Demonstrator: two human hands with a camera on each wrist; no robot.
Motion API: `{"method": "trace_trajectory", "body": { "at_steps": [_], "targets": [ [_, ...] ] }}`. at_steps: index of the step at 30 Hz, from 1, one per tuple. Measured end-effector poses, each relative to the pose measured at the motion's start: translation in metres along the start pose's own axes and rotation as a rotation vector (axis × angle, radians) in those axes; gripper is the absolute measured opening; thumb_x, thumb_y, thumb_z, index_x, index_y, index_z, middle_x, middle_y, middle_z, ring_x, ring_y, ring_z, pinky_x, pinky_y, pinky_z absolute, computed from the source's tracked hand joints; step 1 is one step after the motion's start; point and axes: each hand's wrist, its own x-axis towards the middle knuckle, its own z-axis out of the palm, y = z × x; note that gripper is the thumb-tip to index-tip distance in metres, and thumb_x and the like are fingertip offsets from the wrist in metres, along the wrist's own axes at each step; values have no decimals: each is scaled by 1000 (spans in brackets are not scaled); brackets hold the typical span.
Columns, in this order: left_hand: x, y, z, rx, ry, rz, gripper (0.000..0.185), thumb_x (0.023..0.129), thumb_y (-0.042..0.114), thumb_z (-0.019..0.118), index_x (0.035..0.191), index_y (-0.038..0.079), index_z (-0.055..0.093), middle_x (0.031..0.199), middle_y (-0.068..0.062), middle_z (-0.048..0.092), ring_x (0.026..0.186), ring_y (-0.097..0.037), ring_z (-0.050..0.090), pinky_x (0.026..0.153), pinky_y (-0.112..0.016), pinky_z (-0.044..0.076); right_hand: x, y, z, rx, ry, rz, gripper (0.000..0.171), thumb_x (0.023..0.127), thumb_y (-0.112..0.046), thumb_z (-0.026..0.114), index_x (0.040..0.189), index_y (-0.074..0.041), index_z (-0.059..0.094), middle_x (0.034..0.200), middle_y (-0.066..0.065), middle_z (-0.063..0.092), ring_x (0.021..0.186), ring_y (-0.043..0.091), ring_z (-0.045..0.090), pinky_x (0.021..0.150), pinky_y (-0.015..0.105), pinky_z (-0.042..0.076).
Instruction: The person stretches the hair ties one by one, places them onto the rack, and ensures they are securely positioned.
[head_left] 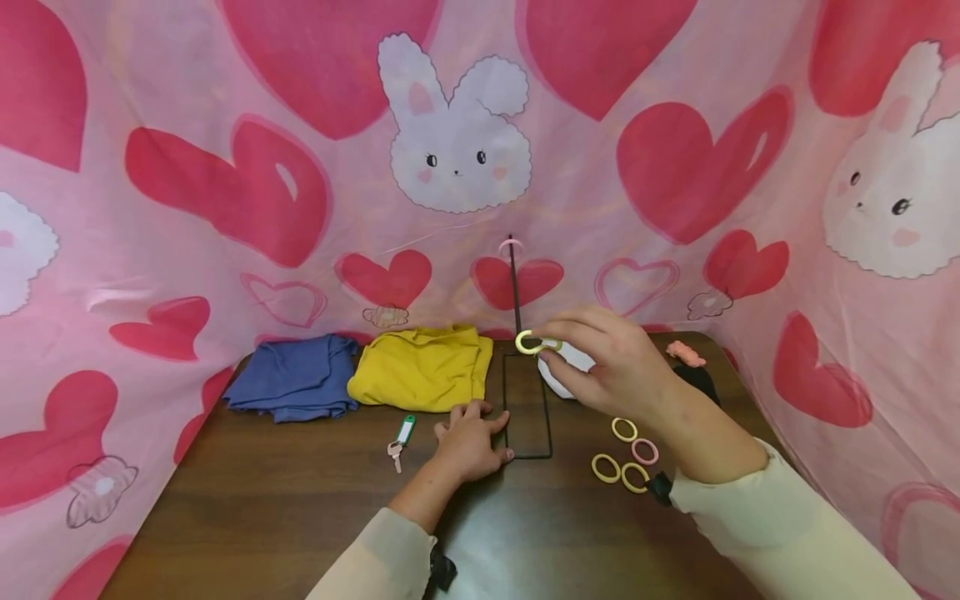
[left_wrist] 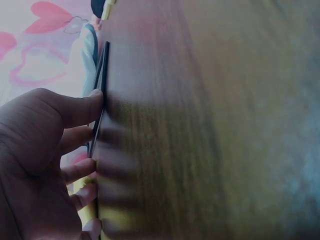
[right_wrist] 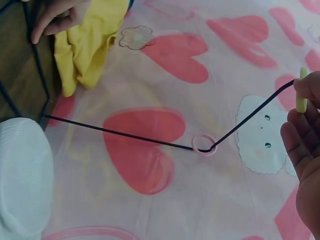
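My right hand (head_left: pixel 618 362) pinches a pale yellow ring (right_wrist: pixel 302 90) between thumb and fingers. In the right wrist view, the ring is at the free end of a thin black metal stand's (right_wrist: pixel 125 134) rod. A pink ring (right_wrist: pixel 204 145) hangs on that rod at its bend. The stand's flat rectangular base (head_left: pixel 550 421) lies on the table. My left hand (head_left: pixel 471 442) rests with fingers spread along the left side of the base, thumb touching the bar near the front corner. In the left wrist view, its fingertips (left_wrist: pixel 90 192) line up along the bar.
Three yellow rings (head_left: pixel 624 430) and one pink ring (head_left: pixel 656 452) lie on the table to the right. Behind the stand are folded yellow cloth (head_left: pixel 420 371), blue cloth (head_left: pixel 292 379) and a white mesh item (head_left: pixel 558 385). Keys (head_left: pixel 397 454) with a green tag lie left; a coral scrunchie (head_left: pixel 686 354) sits back right.
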Motion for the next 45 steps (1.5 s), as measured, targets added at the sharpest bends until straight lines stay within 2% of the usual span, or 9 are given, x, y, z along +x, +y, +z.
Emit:
{"method": "trace_trajectory", "body": {
  "at_steps": [4, 7, 10, 19, 24, 32, 40, 45],
  "targets": [
    [0, -1, 1, -7, -1, -2, 68, 90, 54, 76, 151, 34, 55, 155, -5, 42, 136, -37, 36, 95, -65, 30, 2, 4, 2, 17, -41, 57, 22, 94, -18, 74, 114, -8, 78, 108, 2, 74, 101, 20, 69, 89, 35, 54],
    [0, -1, 2, -8, 2, -2, 68, 89, 54, 76, 151, 34, 55, 154, -5, 43, 135, -37, 36, 94, -65, 30, 2, 9, 5, 3, -60, 76, 28, 85, -9, 81, 113, -8, 77, 107, 2, 74, 101, 20, 69, 89, 37, 55],
    [1, -2, 2, -6, 6, 2, 69, 89, 54, 77, 151, 34, 56, 154, -5, 43, 135, -37, 36, 93, -65, 30, 3, 17, 8, -8, -55, 70, 31, 80, -5, 83, 111, -7, 77, 106, 4, 74, 99, 21, 69, 88, 39, 56],
    [1, -1, 2, -2, 4, 7, 68, 89, 54, 76, 151, 34, 56, 154, -5, 43, 135, -37, 37, 93, -65, 31, 11, 48, 26, -29, -36, 98, 25, 82, -2, 82, 106, -5, 76, 97, 5, 72, 85, 19, 63, 78, 39, 56],
    [0, -2, 2, -6, 4, 10, 67, 89, 53, 77, 151, 34, 56, 153, -6, 44, 134, -37, 37, 93, -66, 31, 17, 64, 39, -36, -14, 156, 23, 83, -1, 82, 105, -4, 75, 96, 7, 71, 83, 19, 61, 76, 37, 55],
    [-1, -1, 1, -19, 0, 11, 68, 89, 53, 77, 151, 34, 56, 153, -6, 43, 133, -36, 37, 93, -65, 30, 26, 84, 52, -34, 16, 255, 17, 89, -7, 77, 105, -1, 75, 96, 11, 72, 81, 24, 67, 77, 41, 58],
    [-1, 1, 0, -16, 3, 10, 68, 89, 53, 77, 151, 33, 56, 153, -6, 43, 134, -37, 37, 93, -65, 30, 29, 105, 62, -72, 16, 400, 19, 89, -9, 77, 106, 0, 75, 97, 14, 72, 82, 28, 68, 79, 43, 58],
    [-1, 0, 2, -5, 9, 13, 68, 89, 54, 76, 151, 34, 56, 153, -6, 43, 135, -38, 36, 94, -66, 30, 33, 110, 67, -103, 30, 437, 22, 90, -11, 75, 110, -2, 75, 102, 12, 73, 86, 29, 69, 81, 44, 57]
  ]
}}
